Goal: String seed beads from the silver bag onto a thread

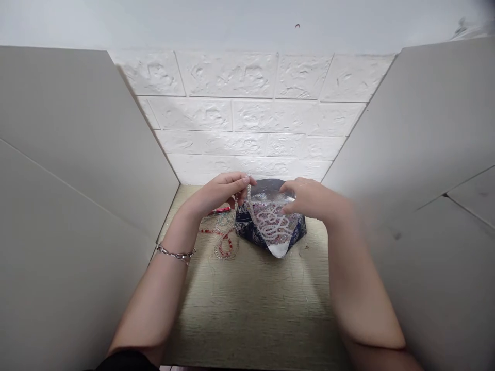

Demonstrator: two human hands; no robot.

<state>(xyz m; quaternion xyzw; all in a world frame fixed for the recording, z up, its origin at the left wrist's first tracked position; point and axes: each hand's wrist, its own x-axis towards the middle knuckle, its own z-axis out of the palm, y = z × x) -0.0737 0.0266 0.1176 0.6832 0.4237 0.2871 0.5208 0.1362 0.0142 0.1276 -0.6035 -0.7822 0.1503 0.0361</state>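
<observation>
Pearly bead strand [247,198] hung pinched in her left hand [220,193]; right hand [309,198] gripped the blue pouch [270,226].

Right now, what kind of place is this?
Probably a small partitioned craft desk: plain grey panels on both sides, a white faux-brick wall behind, and a light wood-grain tabletop where both hands work strings of beads over a patterned pouch.
</observation>
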